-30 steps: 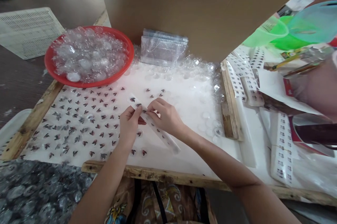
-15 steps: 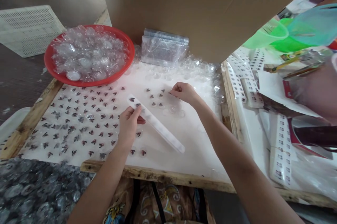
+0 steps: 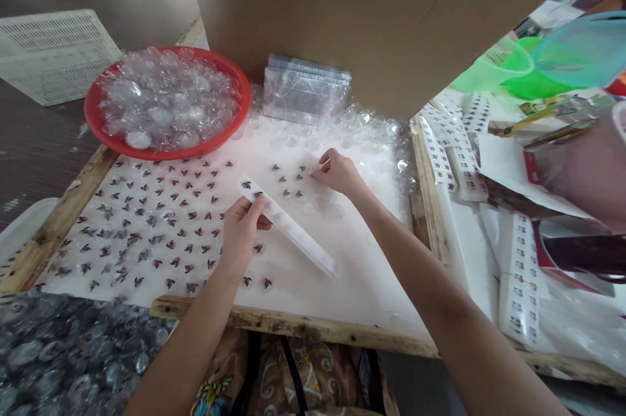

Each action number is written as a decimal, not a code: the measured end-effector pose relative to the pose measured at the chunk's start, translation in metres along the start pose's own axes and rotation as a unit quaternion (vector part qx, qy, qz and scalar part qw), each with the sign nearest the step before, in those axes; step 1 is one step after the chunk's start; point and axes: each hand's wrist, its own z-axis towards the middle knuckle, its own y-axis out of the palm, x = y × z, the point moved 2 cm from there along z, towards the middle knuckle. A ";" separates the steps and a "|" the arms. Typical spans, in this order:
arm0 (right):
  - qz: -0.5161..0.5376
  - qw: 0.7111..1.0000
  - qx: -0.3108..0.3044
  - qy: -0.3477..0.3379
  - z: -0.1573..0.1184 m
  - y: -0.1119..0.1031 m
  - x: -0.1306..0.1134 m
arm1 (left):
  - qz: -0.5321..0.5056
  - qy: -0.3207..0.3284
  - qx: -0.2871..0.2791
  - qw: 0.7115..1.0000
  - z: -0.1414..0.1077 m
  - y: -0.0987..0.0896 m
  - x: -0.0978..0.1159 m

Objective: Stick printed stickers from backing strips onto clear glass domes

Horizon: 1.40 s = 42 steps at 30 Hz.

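Observation:
My left hand (image 3: 243, 223) is closed on a long white sticker strip (image 3: 293, 233), thumb on top. Two dark winged prints show at the strip's upper end, beside my thumb. Further right, my right hand (image 3: 337, 173) is pinched low over the white work surface (image 3: 313, 302); whatever its fingertips hold is too small to make out. Just left of those fingertips lie several small clear discs with dark stickers (image 3: 286, 193) on them. Plain clear discs (image 3: 321, 204) sit below the right hand. Many more stickered discs (image 3: 180, 232) are spread in rows on the left.
A red basin (image 3: 237, 126) heaped with clear plastic pieces stands at the back left. Behind the surface are clear plastic boxes (image 3: 306, 93) and a large cardboard sheet (image 3: 317, 5). Wooden strips (image 3: 332, 332) edge the surface. Bundled sticker strips (image 3: 519, 279) lie at right.
My right hand has shifted slightly left, closer to the stickered discs, still pinched. The strip's lower end has swung slightly left; my left hand has hardly moved.

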 end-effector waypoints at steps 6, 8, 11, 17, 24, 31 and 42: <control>-0.008 0.994 0.067 -0.087 -0.034 -0.004 -0.037 | 0.008 0.001 0.001 1.000 -0.001 0.003 0.003; 0.096 0.987 -0.013 -0.125 -0.052 0.005 -0.058 | 0.002 0.000 0.006 1.000 -0.001 0.003 0.002; 0.211 0.958 -0.120 -0.155 -0.074 0.021 -0.083 | -0.015 0.004 0.005 1.000 -0.001 0.004 0.003; 0.153 0.959 -0.038 -0.234 -0.087 0.031 -0.087 | -0.050 -0.020 0.023 0.998 -0.001 0.002 0.002; 0.204 0.952 -0.013 -0.228 -0.083 0.020 -0.087 | -0.026 -0.034 0.008 0.999 0.000 0.001 -0.001; 0.205 0.978 0.003 -0.038 -0.040 -0.024 -0.019 | -0.021 -0.032 0.015 0.999 0.000 0.000 0.001; 0.051 0.998 -0.040 0.018 -0.031 -0.008 0.004 | -0.016 -0.030 0.023 0.999 0.000 0.001 0.001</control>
